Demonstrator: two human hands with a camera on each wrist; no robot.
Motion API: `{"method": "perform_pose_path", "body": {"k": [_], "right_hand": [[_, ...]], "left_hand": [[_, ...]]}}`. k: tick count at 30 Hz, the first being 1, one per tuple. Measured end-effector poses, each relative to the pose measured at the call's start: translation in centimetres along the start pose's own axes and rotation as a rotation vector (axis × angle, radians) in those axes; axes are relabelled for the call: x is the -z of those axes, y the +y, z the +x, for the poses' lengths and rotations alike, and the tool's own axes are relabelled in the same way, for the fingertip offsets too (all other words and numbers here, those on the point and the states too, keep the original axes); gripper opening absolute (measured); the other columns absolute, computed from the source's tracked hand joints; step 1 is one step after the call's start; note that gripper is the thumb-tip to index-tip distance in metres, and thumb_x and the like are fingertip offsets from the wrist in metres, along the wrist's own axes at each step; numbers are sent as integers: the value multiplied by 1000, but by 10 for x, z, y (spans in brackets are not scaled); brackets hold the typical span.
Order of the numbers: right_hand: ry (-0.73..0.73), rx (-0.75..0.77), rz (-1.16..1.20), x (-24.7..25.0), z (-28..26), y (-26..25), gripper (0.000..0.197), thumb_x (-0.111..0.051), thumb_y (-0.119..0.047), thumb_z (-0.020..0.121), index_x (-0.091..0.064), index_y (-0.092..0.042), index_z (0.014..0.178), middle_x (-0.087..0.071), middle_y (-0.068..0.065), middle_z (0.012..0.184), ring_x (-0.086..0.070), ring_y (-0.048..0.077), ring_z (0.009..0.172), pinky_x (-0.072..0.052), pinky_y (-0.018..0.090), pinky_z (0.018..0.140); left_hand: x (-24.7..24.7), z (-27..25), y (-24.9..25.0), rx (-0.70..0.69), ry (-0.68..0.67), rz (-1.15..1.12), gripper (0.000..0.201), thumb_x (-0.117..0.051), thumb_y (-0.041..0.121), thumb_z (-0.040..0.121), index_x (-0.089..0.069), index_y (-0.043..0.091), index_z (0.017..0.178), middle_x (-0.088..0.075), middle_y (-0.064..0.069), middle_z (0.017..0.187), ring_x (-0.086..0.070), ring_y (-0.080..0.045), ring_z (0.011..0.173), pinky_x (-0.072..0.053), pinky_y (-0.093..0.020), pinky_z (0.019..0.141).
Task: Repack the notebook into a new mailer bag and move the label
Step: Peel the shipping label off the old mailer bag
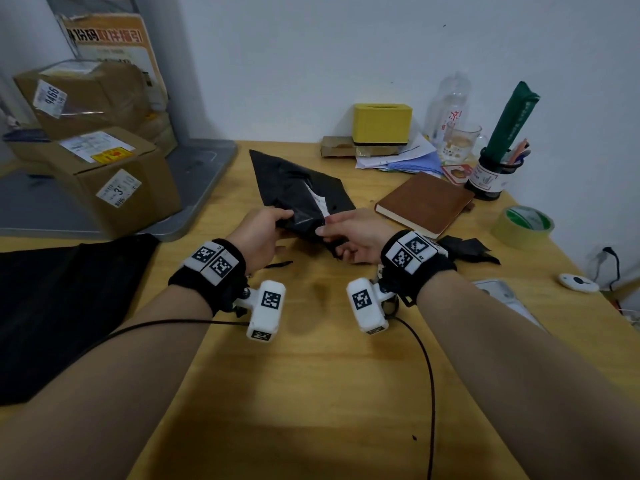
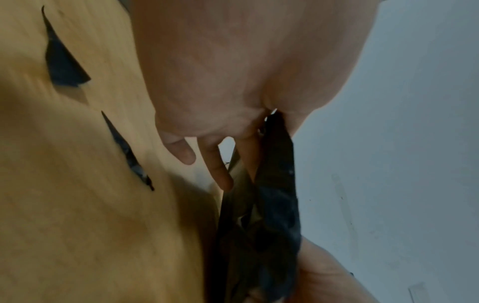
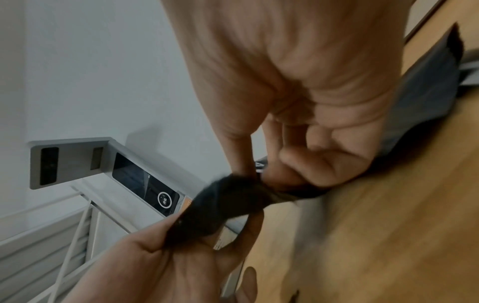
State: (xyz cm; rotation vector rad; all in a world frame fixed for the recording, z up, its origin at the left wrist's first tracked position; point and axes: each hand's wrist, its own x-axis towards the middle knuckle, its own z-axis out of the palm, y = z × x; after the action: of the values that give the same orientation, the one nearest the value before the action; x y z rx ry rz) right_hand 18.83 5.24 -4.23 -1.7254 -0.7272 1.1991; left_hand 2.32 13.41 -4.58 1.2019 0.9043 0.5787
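Note:
An old, crumpled black mailer bag (image 1: 294, 188) lies mid-table, and a strip of its white label (image 1: 320, 202) shows in a fold. My left hand (image 1: 280, 220) grips the bag's near edge; its fingers curl round the black plastic (image 2: 272, 205). My right hand (image 1: 325, 230) pinches the same edge just beside the label, bunching the plastic (image 3: 233, 205) between thumb and fingers. I cannot tell whether it also holds the label. The brown notebook (image 1: 422, 204) lies bare on the table to the right. A flat black mailer bag (image 1: 62, 306) lies at the left.
Torn black scraps (image 1: 467, 249) lie behind my right wrist. Cardboard boxes (image 1: 114, 178) stand on a grey platform at the left. A yellow box (image 1: 381, 124), a bottle, a glass mug, a pen pot (image 1: 488, 178) and a tape roll (image 1: 523, 226) line the back and right.

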Motion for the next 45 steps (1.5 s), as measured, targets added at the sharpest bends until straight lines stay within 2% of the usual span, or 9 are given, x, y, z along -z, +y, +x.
{"method": "perform_pose_path", "body": {"k": [3, 8, 11, 14, 19, 23, 27, 34, 45], "right_hand": [[76, 38, -34, 0, 2, 0, 30, -84, -17, 82, -72, -15, 109, -61, 7, 80, -42, 11, 47, -33, 19, 39], [172, 109, -55, 5, 0, 3, 19, -85, -16, 80, -74, -13, 94, -60, 7, 76, -43, 12, 47, -33, 20, 41], [243, 170, -52, 9, 1, 3, 10, -83, -19, 82, -74, -16, 85, -56, 7, 74, -43, 14, 48, -33, 21, 42], [332, 228, -75, 16, 2, 0, 15, -81, -22, 84, -70, -20, 73, -56, 2, 70, -45, 16, 52, -35, 19, 38], [371, 280, -95, 20, 1, -7, 13, -75, -23, 89, -68, -18, 79, -51, 0, 63, -41, 14, 47, -34, 18, 36], [369, 283, -47, 24, 4, -3, 7, -71, -20, 91, -69, -16, 85, -55, 1, 66, -39, 12, 41, -31, 19, 37], [283, 263, 83, 26, 13, 10, 12, -75, -16, 87, -66, -14, 80, -57, 2, 67, -38, 11, 41, -26, 18, 38], [67, 192, 211, 24, 34, 23, 17, -76, -8, 87, -61, -14, 81, -54, 1, 65, -37, 9, 41, -22, 18, 35], [-33, 182, 243, 17, 56, 33, 11, -79, -14, 87, -69, -11, 91, -59, 2, 69, -40, 7, 42, -25, 17, 32]], "left_hand": [[0, -1, 0, -30, -46, -34, 37, -46, 19, 102, -53, 12, 137, -64, -4, 131, -60, -20, 120, -41, -36, 84], [-1, -1, 3, -63, -64, 24, 31, -50, 21, 101, -58, 13, 131, -66, -4, 128, -61, -22, 117, -41, -37, 86], [-2, 3, 4, -101, 135, 124, 23, -62, 20, 94, -57, 15, 116, -69, -5, 115, -66, -19, 101, -45, -33, 78], [-6, 4, 11, -300, 426, 178, 25, -71, 16, 86, -54, 17, 103, -61, 3, 97, -58, -11, 85, -41, -23, 67], [-39, -13, 36, -507, 233, 90, 14, -50, 19, 100, -63, 18, 106, -60, 1, 68, -49, -9, 50, -39, -19, 43], [-55, -3, 32, -336, 89, 186, 23, -48, 26, 101, -69, 16, 105, -72, 1, 78, -57, -11, 51, -40, -21, 45], [-59, 20, 1, -236, 86, 196, 18, -59, 32, 96, -69, 17, 97, -71, -5, 97, -62, -14, 62, -46, -26, 51], [-50, 43, -21, -187, 39, 134, 27, -66, 49, 88, -71, 23, 81, -65, 9, 73, -56, -13, 60, -32, -24, 43], [-34, 74, -41, -141, 62, -51, 19, -72, 27, 88, -69, 16, 73, -53, 1, 65, -42, -6, 51, -31, -16, 39]]}}
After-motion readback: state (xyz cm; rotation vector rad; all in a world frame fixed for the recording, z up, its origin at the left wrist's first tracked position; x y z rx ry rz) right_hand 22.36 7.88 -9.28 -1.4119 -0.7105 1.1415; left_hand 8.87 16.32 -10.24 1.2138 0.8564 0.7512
